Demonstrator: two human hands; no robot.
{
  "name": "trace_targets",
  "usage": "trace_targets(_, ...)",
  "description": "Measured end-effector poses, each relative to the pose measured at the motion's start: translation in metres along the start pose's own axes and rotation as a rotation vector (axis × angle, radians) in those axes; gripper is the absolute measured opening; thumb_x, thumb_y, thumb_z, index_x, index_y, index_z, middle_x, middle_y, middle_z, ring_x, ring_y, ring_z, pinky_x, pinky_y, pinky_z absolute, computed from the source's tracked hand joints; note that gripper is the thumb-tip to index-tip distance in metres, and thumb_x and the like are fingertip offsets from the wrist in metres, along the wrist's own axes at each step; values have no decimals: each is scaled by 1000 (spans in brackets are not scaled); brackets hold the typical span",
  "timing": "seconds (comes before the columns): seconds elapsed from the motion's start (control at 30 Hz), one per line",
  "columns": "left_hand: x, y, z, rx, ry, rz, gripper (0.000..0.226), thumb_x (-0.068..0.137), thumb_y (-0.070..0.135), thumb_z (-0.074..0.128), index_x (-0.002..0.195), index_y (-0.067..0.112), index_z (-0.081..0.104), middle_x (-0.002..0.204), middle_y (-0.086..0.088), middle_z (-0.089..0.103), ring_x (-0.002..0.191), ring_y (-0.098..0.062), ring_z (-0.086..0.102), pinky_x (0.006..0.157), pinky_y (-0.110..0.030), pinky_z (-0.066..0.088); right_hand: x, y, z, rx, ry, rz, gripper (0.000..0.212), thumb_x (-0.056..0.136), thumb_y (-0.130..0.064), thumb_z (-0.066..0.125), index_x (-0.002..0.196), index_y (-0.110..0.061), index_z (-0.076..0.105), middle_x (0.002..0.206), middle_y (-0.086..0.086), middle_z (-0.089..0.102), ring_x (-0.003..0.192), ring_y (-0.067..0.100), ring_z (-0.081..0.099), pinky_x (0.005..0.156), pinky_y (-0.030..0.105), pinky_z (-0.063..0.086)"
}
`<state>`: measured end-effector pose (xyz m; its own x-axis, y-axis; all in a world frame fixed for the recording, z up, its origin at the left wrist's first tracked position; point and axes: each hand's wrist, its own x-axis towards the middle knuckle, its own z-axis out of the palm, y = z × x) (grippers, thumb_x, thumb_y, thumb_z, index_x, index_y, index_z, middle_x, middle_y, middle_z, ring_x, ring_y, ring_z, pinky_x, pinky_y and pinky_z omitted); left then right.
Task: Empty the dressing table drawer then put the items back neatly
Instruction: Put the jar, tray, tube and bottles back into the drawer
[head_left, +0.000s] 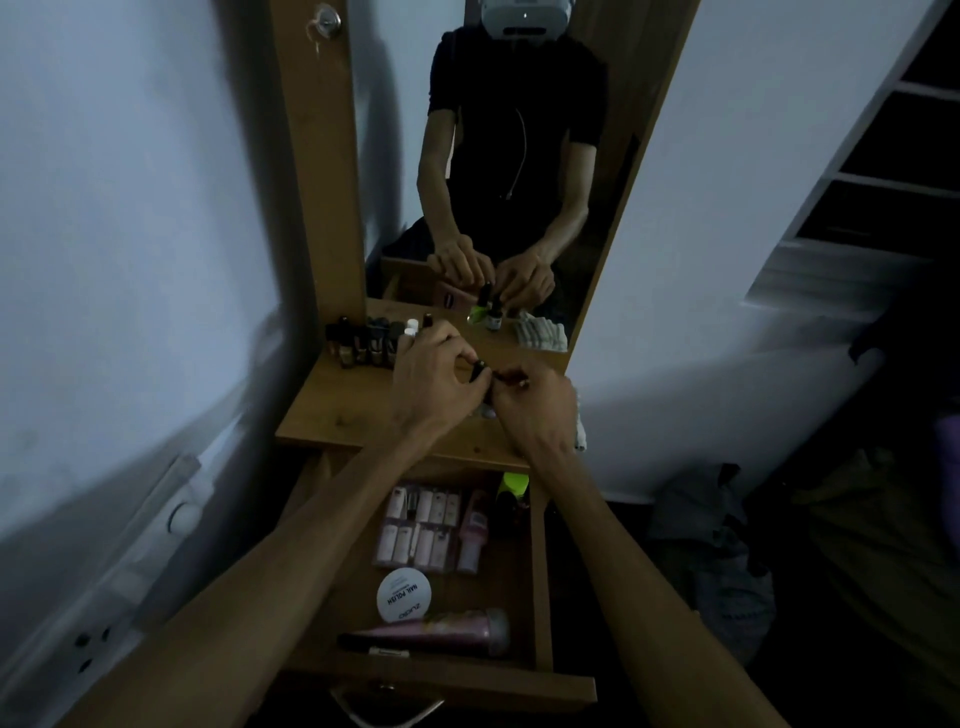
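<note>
Dressing table (332, 410): wood top w/ tall mirror (498, 182) behind; mirror shows the person's arms and both hands over small bottles.

Drawer (540, 561): pulled open below the top, handle at front edge. Contents: clear pack of small tubes (423, 527) in two rows, mid-drawer; pink tube (475, 530) just beside the pack, right; lime-green item (515, 482) at back right corner, partly under the tabletop; round white tub (403, 595) marked "NAIL POLISH", nearer the front; pink glittery bottle (441, 631) lying on its side along the front wall.

Nail polish bottles (363, 343): cluster standing upright at back left of the top, by the mirror frame.

Left hand (436, 384): over the top, fingers curled, thumb and forefinger pinching a small dark bottle (480, 370).

Right hand (535, 400): touching the left, fingers curled round a small dark-red item (514, 378); exact grip can't be made out, too dim.

White cloth (581, 434): at right edge of the top, mostly hidden by the right hand.
</note>
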<state>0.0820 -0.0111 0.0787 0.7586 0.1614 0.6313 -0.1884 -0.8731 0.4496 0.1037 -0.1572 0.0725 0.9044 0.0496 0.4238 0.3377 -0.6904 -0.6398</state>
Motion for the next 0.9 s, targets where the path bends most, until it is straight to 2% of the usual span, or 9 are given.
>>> trace_targets(0.1, -19, 9, -3, -53, -29, 6, 23, 78, 41, 77, 84, 20, 70, 92, 9, 56, 78, 0, 44, 92, -39, 45, -20, 6, -14, -10, -21, 25, 16, 82, -32, 68, 86, -22, 79, 86, -8, 76, 76, 10, 66, 69, 27, 56)
trace_targets(0.23, -44, 22, -4, -149, -48, -6, 23, 75, 37, 80, 83, 19, 68, 91, 9, 56, 77, -2, 48, 79, -30, 45, -46, 16, -26, 32, -42, 16, 8, 80, -32, 71, 85, -26, 75, 84, -10, 73, 74, 10, 66, 68, 38, 59)
trace_targets(0.3, -55, 27, -4, -202, -60, -26, 22, 74, 35, 81, 83, 18, 68, 90, 10, 55, 76, -1, 48, 70, -20, 44, -59, 19, -33, 56, -53, 16, 14, 80, -39, 68, 88, -28, 74, 84, -11, 72, 72, 8, 65, 66, 38, 60)
trace_targets(0.37, -64, 31, -6, -245, -63, -31, 22, 73, 36, 80, 82, 18, 69, 87, 10, 56, 72, -4, 49, 64, -20, 44, -70, 22, -39, 66, -51, 17, 25, 78, -48, 62, 90, -29, 74, 83, -12, 72, 70, 5, 66, 64, 37, 60)
trace_targets(0.57, -91, 43, -13, -311, -98, -24, 21, 73, 37, 74, 77, 18, 67, 85, 10, 56, 74, -6, 55, 60, -25, 46, -102, 31, -50, 110, -52, 22, 37, 75, -55, 60, 91, -26, 75, 85, -11, 74, 75, 4, 68, 65, 36, 59)
trace_targets(0.77, -122, 46, -11, -254, -210, -151, 18, 75, 35, 79, 82, 20, 71, 85, 11, 64, 79, -3, 53, 67, -7, 37, -128, 47, -44, 48, -82, 104, 34, 73, -57, 64, 87, -28, 71, 81, -11, 72, 75, 9, 69, 64, 39, 59)
trace_targets(0.9, -139, 43, -3, -248, -286, -249, 19, 75, 40, 80, 85, 25, 74, 75, 15, 69, 66, 3, 60, 59, -7, 40, -136, 56, -40, 7, -127, 130, 25, 75, -51, 70, 85, -29, 70, 83, -12, 70, 74, 5, 67, 65, 39, 60)
